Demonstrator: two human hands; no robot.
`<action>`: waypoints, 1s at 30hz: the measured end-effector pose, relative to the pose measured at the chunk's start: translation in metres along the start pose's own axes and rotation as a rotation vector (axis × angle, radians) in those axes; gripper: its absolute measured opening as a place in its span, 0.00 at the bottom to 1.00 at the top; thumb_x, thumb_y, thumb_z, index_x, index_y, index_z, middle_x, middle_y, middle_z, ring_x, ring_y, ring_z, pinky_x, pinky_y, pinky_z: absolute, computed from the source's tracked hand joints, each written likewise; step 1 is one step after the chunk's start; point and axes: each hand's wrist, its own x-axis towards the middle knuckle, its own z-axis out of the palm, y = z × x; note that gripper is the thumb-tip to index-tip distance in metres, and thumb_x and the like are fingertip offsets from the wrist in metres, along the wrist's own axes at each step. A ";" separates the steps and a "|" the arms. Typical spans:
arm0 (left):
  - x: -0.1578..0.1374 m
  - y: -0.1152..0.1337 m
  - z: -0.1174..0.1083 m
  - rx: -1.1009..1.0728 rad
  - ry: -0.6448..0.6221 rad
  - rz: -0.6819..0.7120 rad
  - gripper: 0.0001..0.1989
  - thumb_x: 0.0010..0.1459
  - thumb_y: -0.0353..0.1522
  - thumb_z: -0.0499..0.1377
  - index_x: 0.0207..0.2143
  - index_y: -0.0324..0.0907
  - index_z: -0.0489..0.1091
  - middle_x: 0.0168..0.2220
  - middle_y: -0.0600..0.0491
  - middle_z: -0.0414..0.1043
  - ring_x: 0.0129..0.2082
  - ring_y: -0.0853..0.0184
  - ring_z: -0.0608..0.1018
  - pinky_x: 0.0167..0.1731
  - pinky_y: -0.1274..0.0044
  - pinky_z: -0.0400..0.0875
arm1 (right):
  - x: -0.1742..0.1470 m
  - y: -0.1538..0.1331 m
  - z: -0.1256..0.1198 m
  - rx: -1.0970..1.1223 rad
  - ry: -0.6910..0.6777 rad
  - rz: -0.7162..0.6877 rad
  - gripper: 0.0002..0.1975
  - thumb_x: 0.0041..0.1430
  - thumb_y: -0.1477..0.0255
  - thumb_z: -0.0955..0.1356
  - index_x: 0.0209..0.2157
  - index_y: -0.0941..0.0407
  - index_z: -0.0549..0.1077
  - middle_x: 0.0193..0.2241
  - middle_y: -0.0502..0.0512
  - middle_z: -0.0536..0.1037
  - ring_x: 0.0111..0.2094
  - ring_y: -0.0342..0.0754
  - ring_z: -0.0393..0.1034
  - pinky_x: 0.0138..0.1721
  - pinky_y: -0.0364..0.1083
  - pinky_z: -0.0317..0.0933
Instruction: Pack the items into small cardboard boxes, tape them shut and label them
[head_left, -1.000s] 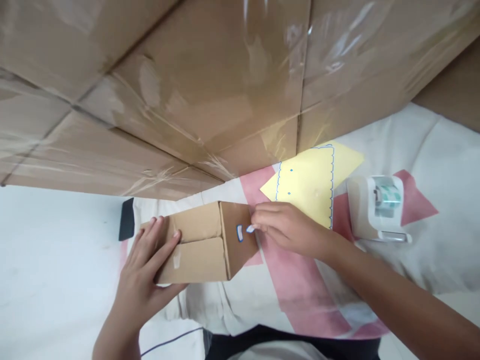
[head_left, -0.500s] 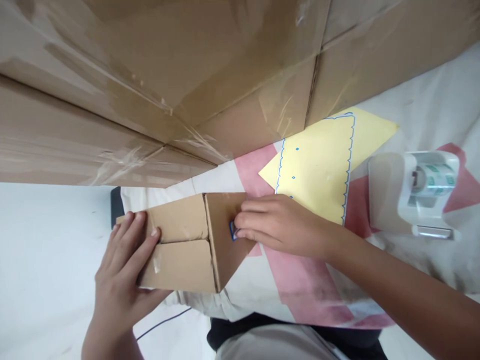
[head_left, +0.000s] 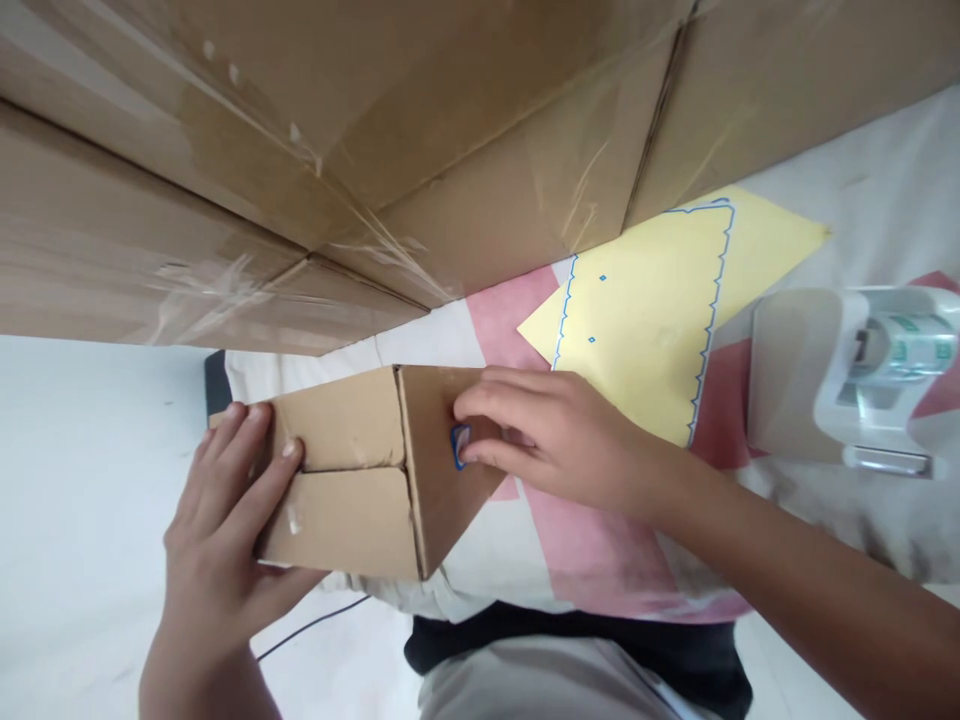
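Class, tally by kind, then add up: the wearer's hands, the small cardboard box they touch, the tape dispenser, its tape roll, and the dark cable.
Hands (left hand, right hand): 2
Small cardboard box: 1
Tape dispenser: 1
Tape roll: 1
Dark cable: 1
Total: 6

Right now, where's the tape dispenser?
In the head view, the tape dispenser sits near the right edge, on the patterned cloth, right of the yellow paper.
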 end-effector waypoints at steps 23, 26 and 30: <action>0.001 0.003 0.005 0.022 0.075 0.002 0.48 0.52 0.37 0.67 0.72 0.56 0.50 0.74 0.54 0.49 0.70 0.42 0.61 0.67 0.47 0.58 | -0.002 -0.002 -0.004 0.407 -0.073 0.143 0.02 0.62 0.73 0.70 0.37 0.54 0.72 0.30 0.48 0.72 0.29 0.42 0.62 0.31 0.42 0.59; -0.002 0.001 0.008 0.005 0.101 -0.017 0.47 0.52 0.39 0.68 0.71 0.57 0.52 0.73 0.54 0.52 0.69 0.42 0.62 0.67 0.48 0.58 | 0.000 -0.003 0.002 0.478 -0.108 0.175 0.05 0.60 0.72 0.71 0.35 0.54 0.70 0.26 0.44 0.67 0.28 0.41 0.60 0.29 0.41 0.57; -0.007 -0.002 0.016 -0.026 0.154 -0.056 0.44 0.53 0.44 0.66 0.70 0.58 0.54 0.72 0.54 0.55 0.68 0.44 0.64 0.68 0.51 0.56 | 0.000 -0.006 0.010 0.497 -0.063 0.193 0.06 0.60 0.71 0.71 0.37 0.54 0.69 0.27 0.44 0.68 0.28 0.41 0.61 0.31 0.42 0.58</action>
